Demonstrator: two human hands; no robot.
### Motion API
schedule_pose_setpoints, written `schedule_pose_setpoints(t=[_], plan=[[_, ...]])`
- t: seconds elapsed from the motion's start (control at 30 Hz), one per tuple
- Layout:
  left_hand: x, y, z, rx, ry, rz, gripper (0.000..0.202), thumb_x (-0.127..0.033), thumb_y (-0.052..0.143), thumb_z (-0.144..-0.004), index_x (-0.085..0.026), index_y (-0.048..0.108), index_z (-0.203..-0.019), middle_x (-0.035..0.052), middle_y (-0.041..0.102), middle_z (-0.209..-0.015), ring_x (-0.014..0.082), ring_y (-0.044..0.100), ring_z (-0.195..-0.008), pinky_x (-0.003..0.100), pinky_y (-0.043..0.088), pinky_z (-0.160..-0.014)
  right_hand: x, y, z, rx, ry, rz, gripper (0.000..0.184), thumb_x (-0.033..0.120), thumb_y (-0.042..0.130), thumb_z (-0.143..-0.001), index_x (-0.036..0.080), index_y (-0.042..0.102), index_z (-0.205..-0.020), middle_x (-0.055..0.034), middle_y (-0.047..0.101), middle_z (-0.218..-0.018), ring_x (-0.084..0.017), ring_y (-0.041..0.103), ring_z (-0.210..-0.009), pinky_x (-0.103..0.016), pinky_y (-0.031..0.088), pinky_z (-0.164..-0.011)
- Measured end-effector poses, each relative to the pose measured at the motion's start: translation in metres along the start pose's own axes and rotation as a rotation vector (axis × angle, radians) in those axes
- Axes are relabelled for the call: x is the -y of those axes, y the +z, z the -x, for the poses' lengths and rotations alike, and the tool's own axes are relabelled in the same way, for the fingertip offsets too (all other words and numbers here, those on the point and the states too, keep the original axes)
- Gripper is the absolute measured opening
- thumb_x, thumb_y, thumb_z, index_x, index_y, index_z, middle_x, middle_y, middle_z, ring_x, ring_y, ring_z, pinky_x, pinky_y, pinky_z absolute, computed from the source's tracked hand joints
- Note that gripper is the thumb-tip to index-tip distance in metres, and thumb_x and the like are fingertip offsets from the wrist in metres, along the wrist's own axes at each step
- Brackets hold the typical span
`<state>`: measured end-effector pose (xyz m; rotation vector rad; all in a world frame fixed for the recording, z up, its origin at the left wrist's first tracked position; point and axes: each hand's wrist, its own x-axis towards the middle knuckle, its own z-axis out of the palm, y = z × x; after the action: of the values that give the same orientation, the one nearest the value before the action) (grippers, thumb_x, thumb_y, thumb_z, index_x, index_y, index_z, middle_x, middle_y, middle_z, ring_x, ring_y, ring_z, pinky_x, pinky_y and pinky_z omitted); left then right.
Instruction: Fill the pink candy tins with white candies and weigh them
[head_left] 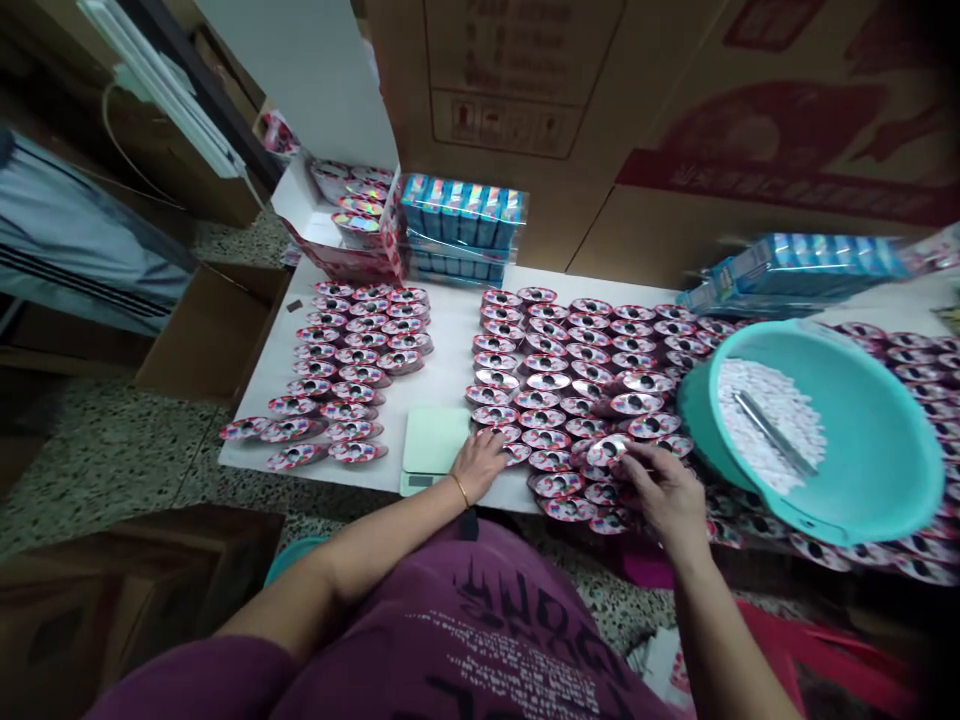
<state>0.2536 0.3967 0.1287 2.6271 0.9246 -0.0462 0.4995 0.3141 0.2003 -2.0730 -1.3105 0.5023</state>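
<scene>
Rows of small oval-topped packets (547, 382) with red-and-white rims and dark holes in their tops stand on the white table. My right hand (667, 495) pinches the edge of one packet (606, 451), which sits slightly higher than those around it. My left hand (478, 465) lies palm down at the left end of the rows, its fingers loosely apart over the nearest packets. Just left of it is a pale green kitchen scale (435, 440) with nothing on its plate. A turquoise basin (874, 430) holds white small pieces (765, 410) and a metal scoop-like tool (772, 432).
Another group of packets (360, 375) stands on the left. Behind are an open carton of packets (341, 250), blue wrapped boxes (463, 225), more blue boxes (810, 270) and large cardboard boxes (525, 130). A person's striped clothing (71, 230) shows at far left.
</scene>
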Motion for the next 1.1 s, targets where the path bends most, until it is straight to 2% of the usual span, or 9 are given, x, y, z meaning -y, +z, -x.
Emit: schedule_pose_setpoints(t=[0.17, 0.27, 0.33, 0.4, 0.5, 0.63, 0.77, 0.97, 1.1], plan=[[0.019, -0.028, 0.025, -0.105, 0.016, 0.041, 0.019, -0.016, 0.046, -0.082, -0.022, 0.059, -0.094, 0.0057, 0.050, -0.118, 0.0209, 0.043, -0.101, 0.034, 0.041, -0.078, 0.002, 0.000, -0.008, 0.017, -0.050, -0.037, 0.029, 0.040, 0.052, -0.078, 0.019, 0.063, -0.095, -0.0056, 0.063, -0.090, -0.017, 0.058, -0.082, -0.032, 0.045, -0.077], [0.047, -0.050, 0.053, -0.224, -0.051, 0.058, 0.020, -0.013, 0.044, -0.081, -0.020, 0.059, -0.093, 0.0061, 0.052, -0.113, 0.0200, 0.044, -0.097, 0.033, 0.042, -0.081, 0.003, -0.005, -0.015, -0.013, -0.044, -0.059, 0.028, 0.039, 0.054, -0.077, 0.019, 0.063, -0.094, -0.0057, 0.063, -0.090, -0.018, 0.058, -0.080, -0.032, 0.045, -0.075], [0.069, -0.055, 0.066, -0.288, -0.102, 0.054, 0.022, -0.010, 0.042, -0.081, -0.019, 0.059, -0.092, 0.0066, 0.053, -0.109, 0.0193, 0.045, -0.096, 0.033, 0.042, -0.083, 0.009, 0.002, -0.013, 0.075, -0.086, -0.098, 0.024, 0.037, 0.055, -0.077, 0.020, 0.063, -0.092, -0.0046, 0.063, -0.089, -0.017, 0.058, -0.080, -0.031, 0.045, -0.075], [0.088, -0.051, 0.073, -0.292, -0.114, 0.045, 0.021, -0.011, 0.043, -0.081, -0.019, 0.059, -0.092, 0.0069, 0.055, -0.107, 0.0192, 0.047, -0.095, 0.033, 0.043, -0.083, 0.019, 0.024, -0.001, 0.252, -0.164, -0.153, 0.020, 0.033, 0.054, -0.078, 0.021, 0.063, -0.091, -0.0039, 0.063, -0.088, -0.016, 0.058, -0.081, -0.030, 0.045, -0.076], [0.100, -0.040, 0.074, -0.233, -0.087, 0.060, 0.019, -0.012, 0.045, -0.081, -0.018, 0.060, -0.090, 0.0075, 0.057, -0.107, 0.0190, 0.049, -0.093, 0.034, 0.045, -0.081, 0.035, 0.082, 0.027, 0.477, -0.247, -0.144, 0.020, 0.024, 0.048, -0.081, 0.019, 0.062, -0.094, -0.0051, 0.063, -0.089, -0.015, 0.058, -0.083, -0.029, 0.046, -0.078], [0.095, -0.035, 0.079, -0.211, -0.116, 0.119, 0.022, -0.013, 0.049, -0.079, -0.019, 0.057, -0.099, 0.0094, 0.053, -0.117, 0.0206, 0.050, -0.101, 0.037, 0.045, -0.084, 0.048, 0.162, 0.047, 0.625, -0.258, 0.263, 0.037, 0.012, 0.038, -0.083, 0.019, 0.052, -0.117, -0.0089, 0.058, -0.103, -0.016, 0.055, -0.092, -0.026, 0.044, -0.078], [0.099, -0.045, 0.101, -0.287, -0.205, 0.179, 0.040, -0.024, 0.059, -0.075, -0.016, 0.047, -0.112, 0.0157, 0.041, -0.130, 0.0252, 0.042, -0.116, 0.043, 0.039, -0.094, 0.053, 0.203, 0.038, 0.683, -0.256, 0.483, 0.042, 0.006, 0.032, -0.082, 0.017, 0.050, -0.118, -0.0127, 0.053, -0.112, -0.019, 0.051, -0.097, -0.027, 0.043, -0.075], [0.118, -0.058, 0.130, -0.389, -0.350, 0.228, 0.032, -0.027, 0.051, -0.080, -0.017, 0.048, -0.111, 0.0127, 0.044, -0.127, 0.0229, 0.042, -0.118, 0.041, 0.040, -0.094, 0.047, 0.206, 0.040, 0.631, -0.211, 0.484, 0.030, 0.006, 0.030, -0.081, 0.014, 0.056, -0.096, -0.0140, 0.054, -0.098, -0.020, 0.052, -0.088, -0.028, 0.042, -0.071], [0.120, -0.056, 0.131, -0.421, -0.367, 0.251, 0.029, -0.027, 0.052, -0.079, -0.017, 0.052, -0.107, 0.0116, 0.047, -0.125, 0.0222, 0.045, -0.115, 0.040, 0.041, -0.093, 0.034, 0.193, 0.047, 0.495, -0.094, 0.077, 0.015, 0.016, 0.042, -0.078, 0.015, 0.056, -0.084, -0.0086, 0.056, -0.085, -0.017, 0.053, -0.077, -0.030, 0.044, -0.072]])
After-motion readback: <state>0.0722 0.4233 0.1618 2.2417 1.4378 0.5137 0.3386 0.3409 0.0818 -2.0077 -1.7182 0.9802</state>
